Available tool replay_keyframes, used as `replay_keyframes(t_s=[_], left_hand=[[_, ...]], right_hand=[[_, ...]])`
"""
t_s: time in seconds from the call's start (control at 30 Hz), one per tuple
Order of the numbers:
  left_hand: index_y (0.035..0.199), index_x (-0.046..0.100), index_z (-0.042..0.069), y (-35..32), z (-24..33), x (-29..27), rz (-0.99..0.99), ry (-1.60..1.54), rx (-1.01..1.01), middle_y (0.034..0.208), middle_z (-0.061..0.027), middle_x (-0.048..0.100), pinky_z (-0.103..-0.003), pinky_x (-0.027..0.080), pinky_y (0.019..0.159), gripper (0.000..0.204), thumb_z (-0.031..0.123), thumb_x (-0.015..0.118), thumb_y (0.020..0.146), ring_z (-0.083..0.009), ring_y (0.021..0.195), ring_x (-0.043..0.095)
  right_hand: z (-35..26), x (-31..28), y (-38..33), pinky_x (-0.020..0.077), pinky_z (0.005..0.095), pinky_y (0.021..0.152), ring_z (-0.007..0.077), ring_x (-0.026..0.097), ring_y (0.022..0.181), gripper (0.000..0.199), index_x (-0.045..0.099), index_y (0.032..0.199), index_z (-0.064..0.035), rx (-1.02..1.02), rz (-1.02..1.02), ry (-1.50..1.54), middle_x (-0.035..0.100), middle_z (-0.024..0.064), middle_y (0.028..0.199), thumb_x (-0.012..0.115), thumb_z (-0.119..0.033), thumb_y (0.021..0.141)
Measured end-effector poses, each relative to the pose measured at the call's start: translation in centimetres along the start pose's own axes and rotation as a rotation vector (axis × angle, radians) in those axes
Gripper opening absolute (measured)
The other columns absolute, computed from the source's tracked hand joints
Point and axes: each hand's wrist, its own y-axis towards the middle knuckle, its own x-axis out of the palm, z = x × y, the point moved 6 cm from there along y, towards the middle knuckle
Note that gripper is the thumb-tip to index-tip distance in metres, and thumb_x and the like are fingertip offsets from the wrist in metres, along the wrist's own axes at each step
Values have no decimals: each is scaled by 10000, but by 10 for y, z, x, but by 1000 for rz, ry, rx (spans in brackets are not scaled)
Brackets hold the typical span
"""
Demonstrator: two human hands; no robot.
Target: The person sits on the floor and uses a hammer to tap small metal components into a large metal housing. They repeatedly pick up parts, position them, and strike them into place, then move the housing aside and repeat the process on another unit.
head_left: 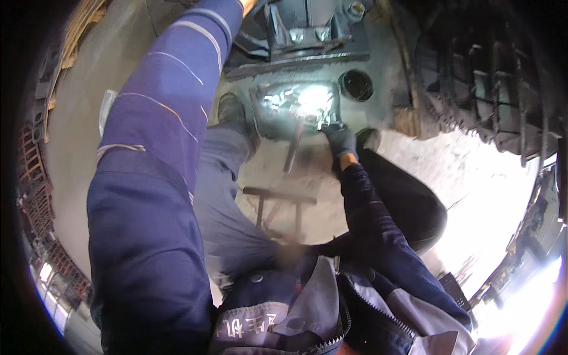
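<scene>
1. The jacket collar (307, 307) was seen nearest the lens.
2. The gloved right hand (341, 140) was placed on the near right corner of a tray of glinting metal parts (296, 106) on the floor; its grip could not be told.
3. The left sleeve (171, 100) was raised to the upper edge, with the left hand mostly cut off.
4. A round dark tin (356, 84) was set just beside the tray.

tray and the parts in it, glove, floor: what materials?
Tray: looks like dull grey metal, though glare leaves it open. Parts: bright metal, mirror-like glints. Glove on the right hand: dark knit fabric, matte, maybe coated. Floor: concrete, pale, rough and dusty.
</scene>
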Motion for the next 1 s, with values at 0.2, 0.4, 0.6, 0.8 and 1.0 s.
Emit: replay_keyframes(t_s=[0.2, 0.4, 0.6, 0.8, 1.0], left_hand=[[1176, 702, -32, -7, 9, -22, 377, -13, 111, 1179, -323, 683, -512, 488, 990, 693, 596, 446, 1035, -479, 1121, 652], [960, 780, 18, -1, 2, -11, 207, -29, 93, 962, -284, 725, -495, 520, 931, 736, 671, 441, 1005, -453, 975, 698], [913, 774, -3, 1, -3, -6, 69, -20, 4, 945, -278, 722, -500, 522, 902, 747, 657, 437, 1009, -456, 958, 698], [934, 770, -1, -3, 1, -12, 161, -9, 58, 970, -280, 717, -512, 511, 926, 738, 613, 375, 1040, -459, 972, 691], [953, 759, -22, -5, 6, -12, 42, 15, 20, 1025, -286, 713, -518, 499, 953, 734, 588, 362, 1049, -463, 998, 682]], right_hand=[[71, 150, -56, 541, 374, 686, 202, 655, 760, 293, 716, 1021, 6, 274, -297, 540, 697, 79, 851, 783, -252, 899], [35, 153, -46, 485, 342, 536, 150, 600, 593, 225, 706, 1052, -56, 499, -455, 804, 646, 26, 753, 713, -262, 962], [-15, 72, -63, 450, 328, 460, 138, 569, 518, 179, 674, 1047, -99, 396, -474, 920, 607, -1, 698, 599, -261, 1023], [-99, -67, -92, 440, 290, 463, 121, 543, 524, 188, 618, 965, -68, 159, -8, 895, 570, 17, 669, 616, -246, 1026], [-238, -222, -107, 517, 324, 620, 153, 619, 671, 201, 620, 1104, -11, -555, 368, 332, 684, 69, 874, 692, -133, 962]])
